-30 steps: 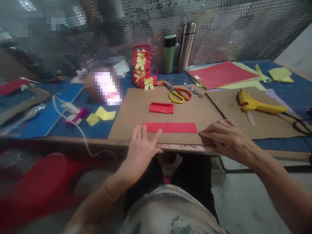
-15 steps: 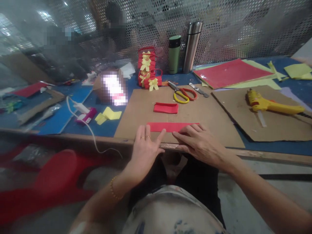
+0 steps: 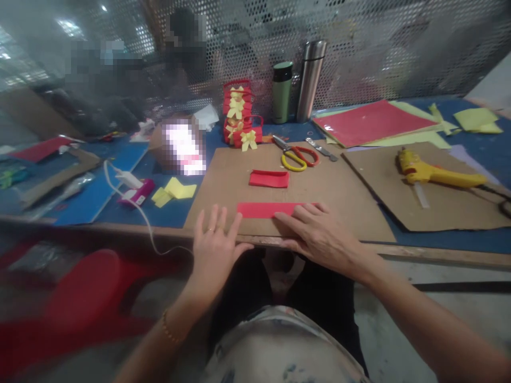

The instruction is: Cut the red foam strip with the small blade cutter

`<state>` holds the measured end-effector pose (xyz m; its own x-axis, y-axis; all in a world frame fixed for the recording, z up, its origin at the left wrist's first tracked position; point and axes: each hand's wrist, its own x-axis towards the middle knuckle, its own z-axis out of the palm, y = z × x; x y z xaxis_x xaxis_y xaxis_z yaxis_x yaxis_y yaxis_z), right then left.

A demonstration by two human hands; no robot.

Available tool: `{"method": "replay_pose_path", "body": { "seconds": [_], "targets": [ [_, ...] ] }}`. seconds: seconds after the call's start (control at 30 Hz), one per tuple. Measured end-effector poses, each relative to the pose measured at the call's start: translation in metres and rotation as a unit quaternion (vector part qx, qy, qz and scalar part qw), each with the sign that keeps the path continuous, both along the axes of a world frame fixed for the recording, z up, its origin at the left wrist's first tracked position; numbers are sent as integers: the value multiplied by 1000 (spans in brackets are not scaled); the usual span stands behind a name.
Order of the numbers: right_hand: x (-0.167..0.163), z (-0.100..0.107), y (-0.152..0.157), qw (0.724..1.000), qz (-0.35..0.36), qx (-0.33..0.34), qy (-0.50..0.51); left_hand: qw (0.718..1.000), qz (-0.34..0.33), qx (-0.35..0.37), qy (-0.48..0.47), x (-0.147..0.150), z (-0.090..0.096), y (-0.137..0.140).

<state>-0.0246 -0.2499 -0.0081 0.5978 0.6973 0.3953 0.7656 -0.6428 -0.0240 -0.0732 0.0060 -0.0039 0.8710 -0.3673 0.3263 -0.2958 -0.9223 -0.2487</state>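
A red paper strip (image 3: 259,210) lies flat along the near side of the cardboard sheet (image 3: 223,175). My left hand (image 3: 215,239) rests with spread fingers at the strip's left end, the index fingertip by its corner. Over the right part of the strip lies my right hand (image 3: 315,229), its fingers stretched out flat and pressing on the paper. That hand hides the strip's right end. Just beyond sits a small folded red paper piece (image 3: 269,179). Scissors (image 3: 295,154) with red and yellow handles lie farther back, beside a metal utility knife (image 3: 322,149).
A yellow glue gun (image 3: 435,170) rests on another cardboard piece at right. Red and yellow sheets (image 3: 375,122) lie behind it. Red ornaments with yellow bows (image 3: 241,117), a green tumbler (image 3: 282,93) and a steel flask (image 3: 312,80) stand at the back. A white cable (image 3: 147,223) hangs over the edge.
My left hand has slid left along the strip to its left end, its fingers spreading. My right hand stays on the right part. The whole view has shifted slightly.
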Motion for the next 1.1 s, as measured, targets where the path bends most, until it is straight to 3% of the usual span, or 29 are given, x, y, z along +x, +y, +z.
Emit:
{"method": "replay_pose_path", "body": {
  "seconds": [0.2, 0.4, 0.53, 0.67, 0.83, 0.93, 1.1],
  "targets": [
    [1, 9, 19, 998, -35, -39, 32, 992, -107, -35, -53, 19, -12, 3],
    [4, 10, 21, 997, -58, -39, 22, 957, -280, -69, -31, 56, -26, -11],
    [2, 8, 18, 998, -61, -16, 30, 959, -267, -100, -13, 57, -31, -13],
    [-6, 7, 6, 997, -68, -10, 33, 968, -233, -90, 28, 47, -23, -18],
    [-11, 20, -31, 978, -173, -72, 88, 973, -208, -92, 42, 42, -17, -23],
    [14, 38, -59, 954, -265, -94, 101, 973, -207, -98, 40, 43, -19, -24],
    [106, 59, -76, 917, -375, -77, 109, 973, -203, -94, 55, 42, -18, -28]
  ]
}}
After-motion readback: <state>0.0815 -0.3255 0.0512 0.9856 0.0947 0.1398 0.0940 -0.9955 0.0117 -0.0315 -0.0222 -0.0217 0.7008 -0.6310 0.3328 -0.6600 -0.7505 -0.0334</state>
